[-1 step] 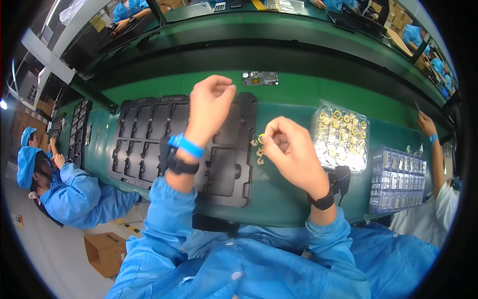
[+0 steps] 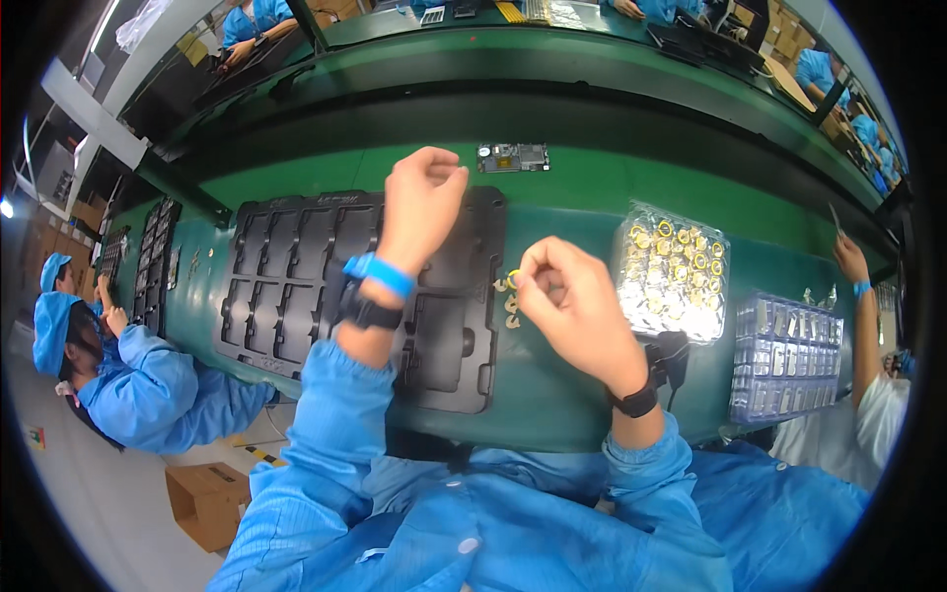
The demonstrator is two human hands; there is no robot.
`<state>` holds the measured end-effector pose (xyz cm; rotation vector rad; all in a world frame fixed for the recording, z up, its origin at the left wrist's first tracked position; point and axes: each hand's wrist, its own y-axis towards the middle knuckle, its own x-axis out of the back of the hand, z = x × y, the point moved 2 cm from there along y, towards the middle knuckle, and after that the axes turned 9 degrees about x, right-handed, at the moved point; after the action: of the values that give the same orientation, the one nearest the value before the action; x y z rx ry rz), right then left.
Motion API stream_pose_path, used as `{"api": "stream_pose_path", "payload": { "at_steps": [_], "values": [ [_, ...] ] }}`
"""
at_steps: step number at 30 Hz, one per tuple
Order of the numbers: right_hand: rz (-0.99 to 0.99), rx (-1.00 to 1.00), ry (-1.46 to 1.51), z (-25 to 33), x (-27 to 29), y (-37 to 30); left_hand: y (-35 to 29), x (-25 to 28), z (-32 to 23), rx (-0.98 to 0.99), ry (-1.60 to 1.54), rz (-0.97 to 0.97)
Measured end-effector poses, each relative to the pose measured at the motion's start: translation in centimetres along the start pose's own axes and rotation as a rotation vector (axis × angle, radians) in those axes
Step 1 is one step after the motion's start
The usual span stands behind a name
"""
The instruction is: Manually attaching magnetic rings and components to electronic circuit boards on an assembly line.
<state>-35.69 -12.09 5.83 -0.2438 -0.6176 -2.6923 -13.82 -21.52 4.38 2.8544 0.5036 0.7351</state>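
My left hand point(image 2: 422, 205) hovers over the far right part of a black moulded tray point(image 2: 478, 345). Its thumb and fingertips come together, and whatever may be between them cannot be made out. To the right of the tray, my right hand point(image 2: 577, 306) is closed in a pinch. A small round part with a yellow ring point(image 2: 512, 279) shows at its fingertips. Just below that part, several small pale metallic pieces point(image 2: 511, 314) lie on the green mat. Beyond both hands lies a dark circuit board point(image 2: 513, 158) with a round silver component at its left end.
Right of my right hand stands a clear plastic tray point(image 2: 629, 331) of yellow-ringed round parts. Farther right is a stack of clear compartment trays point(image 2: 786, 360). A dark shelf edge point(image 2: 493, 109) runs behind the bench. Co-workers sit at left; another person's arm point(image 2: 856, 286) reaches in at right.
My left hand has shifted slightly to the right over the tray. My right hand keeps its pinch beside the yellow-ringed part, with hardly any movement. The whole view has shifted a little.
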Motion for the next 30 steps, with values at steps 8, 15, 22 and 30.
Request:
{"api": "stream_pose_path", "payload": {
  "at_steps": [8, 15, 22, 30],
  "values": [
    [0.079, -0.040, -0.128, -2.5, -0.8, -1.1, 5.6, -9.7, 3.2, 0.091, 0.561, -0.004],
    [0.085, -0.058, -0.103, -3.3, -1.3, -1.4, 8.1, -11.7, 4.3, -0.169, 0.583, 0.131],
    [0.037, -0.043, -0.074, -2.8, -1.0, -1.2, 10.1, -11.0, 2.0, -0.123, 0.541, 0.504],
    [-0.057, -0.320, 0.632, -2.8, -0.8, -0.2, 7.0, -6.4, 1.1, 0.273, -0.205, 0.508]
  ]
}}
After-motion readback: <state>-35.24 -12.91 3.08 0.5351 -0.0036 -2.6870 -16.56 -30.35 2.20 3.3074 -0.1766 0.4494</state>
